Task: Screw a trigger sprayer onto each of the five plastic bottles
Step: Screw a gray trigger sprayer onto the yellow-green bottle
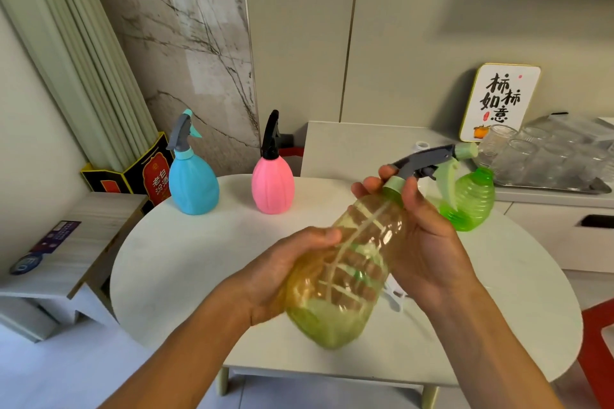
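Observation:
I hold a clear yellow-green bottle [335, 305] tilted over the round white table [172, 269]. My left hand [285, 269] grips its body from the left. My right hand [418, 229] wraps its neck at the pale green collar of a grey and green trigger sprayer [432, 159], whose tube runs inside the bottle. A blue bottle [193, 183] with a grey sprayer and a pink bottle [273, 184] with a black sprayer stand upright at the table's far side. A bright green ribbed bottle [471, 202] with an open neck stands behind my right hand. A white part [397, 297] lies under the held bottle, mostly hidden.
A counter at the back right carries a metal tray [564, 188] of upturned glasses and a calligraphy sign [500, 100]. A black and yellow box [146, 173] stands at the back left. A low grey side table [66, 259] sits to the left. A red seat edge [598, 352] shows at the right.

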Demonstrator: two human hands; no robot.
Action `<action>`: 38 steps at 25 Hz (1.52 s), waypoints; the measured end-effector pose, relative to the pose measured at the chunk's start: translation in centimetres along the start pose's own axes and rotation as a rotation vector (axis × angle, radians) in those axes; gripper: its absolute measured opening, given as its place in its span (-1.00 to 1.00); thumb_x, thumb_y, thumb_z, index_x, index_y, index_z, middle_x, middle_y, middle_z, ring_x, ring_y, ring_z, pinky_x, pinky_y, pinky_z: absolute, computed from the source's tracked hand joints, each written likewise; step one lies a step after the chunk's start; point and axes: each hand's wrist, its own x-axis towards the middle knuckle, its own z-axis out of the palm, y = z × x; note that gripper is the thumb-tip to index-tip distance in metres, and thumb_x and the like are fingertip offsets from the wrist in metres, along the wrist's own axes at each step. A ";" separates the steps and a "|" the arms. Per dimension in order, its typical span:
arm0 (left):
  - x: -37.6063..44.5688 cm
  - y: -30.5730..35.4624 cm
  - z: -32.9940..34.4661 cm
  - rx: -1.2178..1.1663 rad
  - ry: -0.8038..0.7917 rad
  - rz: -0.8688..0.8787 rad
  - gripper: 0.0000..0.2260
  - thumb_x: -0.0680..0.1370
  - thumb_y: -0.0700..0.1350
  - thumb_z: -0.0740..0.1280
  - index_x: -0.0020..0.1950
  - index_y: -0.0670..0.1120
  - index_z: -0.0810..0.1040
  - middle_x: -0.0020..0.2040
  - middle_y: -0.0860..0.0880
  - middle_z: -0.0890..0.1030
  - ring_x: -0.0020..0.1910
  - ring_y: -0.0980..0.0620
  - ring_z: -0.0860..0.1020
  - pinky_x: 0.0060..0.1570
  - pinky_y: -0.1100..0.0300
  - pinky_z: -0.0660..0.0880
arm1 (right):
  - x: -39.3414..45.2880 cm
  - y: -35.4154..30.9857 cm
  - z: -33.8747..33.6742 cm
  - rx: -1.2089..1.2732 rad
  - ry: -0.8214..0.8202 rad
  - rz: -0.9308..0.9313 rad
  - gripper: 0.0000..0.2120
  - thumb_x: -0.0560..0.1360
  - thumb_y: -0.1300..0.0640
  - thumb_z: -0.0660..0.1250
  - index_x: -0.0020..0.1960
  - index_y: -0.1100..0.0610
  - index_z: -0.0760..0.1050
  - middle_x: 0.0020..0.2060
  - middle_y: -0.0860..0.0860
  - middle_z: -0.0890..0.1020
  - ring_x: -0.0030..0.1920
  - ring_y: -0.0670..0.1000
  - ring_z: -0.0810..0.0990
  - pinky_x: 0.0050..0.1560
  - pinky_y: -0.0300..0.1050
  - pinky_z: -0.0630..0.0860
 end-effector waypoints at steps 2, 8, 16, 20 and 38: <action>-0.2 0.5 0.9 0.481 0.271 0.092 -0.45 0.29 0.18 0.50 0.25 0.17 0.49 0.15 0.06 0.61 0.06 0.11 0.60 0.09 0.13 0.55 | 0.2 0.4 -0.2 -0.092 0.244 -0.046 -0.85 0.40 0.12 0.38 -0.04 0.10 0.61 -0.16 0.05 0.71 -0.04 0.06 0.64 0.03 -0.01 0.56; -0.1 -0.2 1.6 0.602 0.117 0.053 -0.61 0.29 -0.11 0.54 0.08 0.07 0.57 -0.07 0.10 0.67 -0.06 0.09 0.63 0.11 -0.03 0.57 | -0.3 0.4 0.1 -0.225 0.098 0.088 -0.79 0.27 0.11 0.52 -0.19 0.14 0.53 -0.30 0.10 0.65 -0.12 0.11 0.68 -0.05 0.00 0.63; -0.1 -0.9 1.8 0.682 0.134 0.059 -0.48 0.24 0.09 0.60 0.14 0.16 0.52 0.04 0.11 0.66 0.04 0.12 0.62 0.15 0.00 0.54 | -0.5 -0.2 0.9 -0.279 0.155 0.064 -0.60 0.37 0.04 0.43 -0.50 0.11 0.30 -0.56 0.04 0.37 -0.39 0.07 0.54 -0.04 0.02 0.50; -0.2 -2.7 4.6 1.142 0.582 0.246 -0.46 0.15 0.32 0.45 0.03 0.17 0.40 -0.10 0.20 0.60 -0.15 0.14 0.57 -0.10 0.10 0.56 | -0.2 0.6 0.9 -0.274 0.441 -0.014 -0.59 0.44 0.15 0.42 -0.50 0.11 0.32 -0.53 0.06 0.33 -0.41 0.08 0.49 -0.33 -0.13 0.53; 0.6 -2.1 3.0 0.730 0.227 0.110 -0.63 0.21 -0.08 0.55 -0.03 0.00 0.55 -0.11 -0.08 0.66 -0.08 -0.13 0.63 -0.01 -0.15 0.58 | -0.9 1.6 2.2 -0.485 0.307 -0.026 -0.58 0.47 0.26 0.38 -0.53 0.13 0.36 -0.59 0.07 0.41 -0.42 0.13 0.51 -0.21 -0.02 0.51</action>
